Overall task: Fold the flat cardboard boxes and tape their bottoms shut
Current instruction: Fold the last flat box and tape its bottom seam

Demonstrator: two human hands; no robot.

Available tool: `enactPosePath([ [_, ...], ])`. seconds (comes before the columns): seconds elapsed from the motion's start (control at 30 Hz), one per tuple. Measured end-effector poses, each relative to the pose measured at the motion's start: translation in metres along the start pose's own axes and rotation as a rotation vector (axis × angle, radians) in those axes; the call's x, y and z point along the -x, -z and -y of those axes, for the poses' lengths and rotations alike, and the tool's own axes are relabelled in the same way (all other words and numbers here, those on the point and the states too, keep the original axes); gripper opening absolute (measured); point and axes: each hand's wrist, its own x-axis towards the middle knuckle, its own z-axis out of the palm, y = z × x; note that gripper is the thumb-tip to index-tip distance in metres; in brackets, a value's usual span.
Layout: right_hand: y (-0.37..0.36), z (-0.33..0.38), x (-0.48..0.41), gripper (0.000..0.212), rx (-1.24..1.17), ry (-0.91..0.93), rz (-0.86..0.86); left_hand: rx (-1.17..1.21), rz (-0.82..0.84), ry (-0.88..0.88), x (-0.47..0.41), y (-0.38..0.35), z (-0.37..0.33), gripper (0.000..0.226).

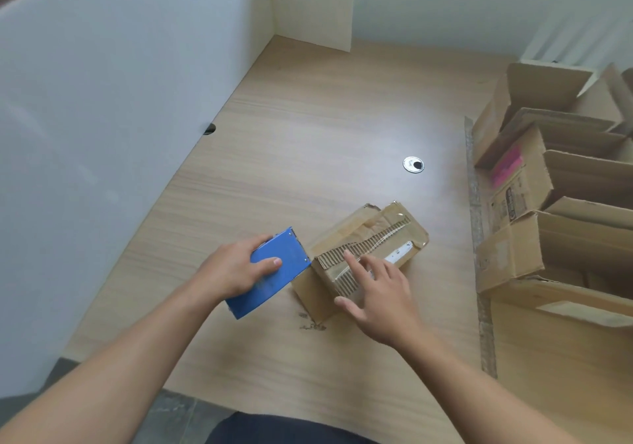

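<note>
Reaching in from the near edge, two bare forearms stretch over the wooden table [308, 128]. The left hand [236, 269] has its fingers closed around a blue tape dispenser [274, 272], thumb on its upper face, the tool's far end touching the near-left corner of a small cardboard box [366, 255]. That box lies bottom-up just past the table's middle, toward the viewer, its long axis running from about 7 o'clock to 1 o'clock. Its upper face is torn, showing bare corrugation, with a strip of tape and a white label along it. The right hand [376, 289] rests on this face with fingers spread wide, gripping nothing, the index fingertip pressed on the ripped strip. Dark crumbs lie on the table just by the box's near corner. At 3 o'clock several open cardboard boxes [548, 183] stand packed together, one bearing a pink label. Farther off, a round metal cable grommet [413, 164] sits in the tabletop, and white partition panels [102, 101] rise along the left and far sides.
</note>
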Motion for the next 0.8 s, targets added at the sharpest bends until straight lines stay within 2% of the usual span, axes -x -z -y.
enactPosePath([
  [0.1,-0.017,0.009,-0.003,0.084,0.076,-0.101,0.051,-0.059,0.007,-0.025,-0.001,-0.001,0.001,0.053],
  [0.23,-0.026,0.007,-0.001,0.067,0.014,-0.031,-0.027,-0.180,-0.024,-0.121,0.001,0.001,0.003,0.061],
  [0.3,-0.026,-0.004,-0.002,0.066,0.016,0.044,0.060,-0.252,-0.023,-0.192,0.004,0.002,0.006,0.064],
  [0.4,-0.018,-0.022,-0.003,0.085,0.094,0.169,0.227,-0.383,0.005,-0.329,0.009,0.003,0.012,0.067],
  [0.47,-0.010,-0.023,-0.003,0.087,0.076,0.190,0.285,-0.419,0.007,-0.432,0.011,0.003,0.014,0.067],
  [0.53,-0.002,-0.017,-0.002,0.083,-0.021,0.179,0.283,-0.387,-0.035,-0.534,0.015,0.004,0.015,0.070],
  [0.6,0.007,-0.009,-0.001,0.072,-0.192,0.167,0.177,-0.379,-0.112,-0.666,0.018,0.005,0.015,0.072],
  [0.7,0.020,0.006,-0.001,0.059,-0.492,0.156,0.003,-0.351,-0.186,-0.818,0.026,0.008,0.010,0.050],
  [0.8,0.028,0.019,-0.005,0.057,-0.657,0.096,-0.003,-0.401,-0.210,-0.903,0.031,0.011,0.003,0.048],
])
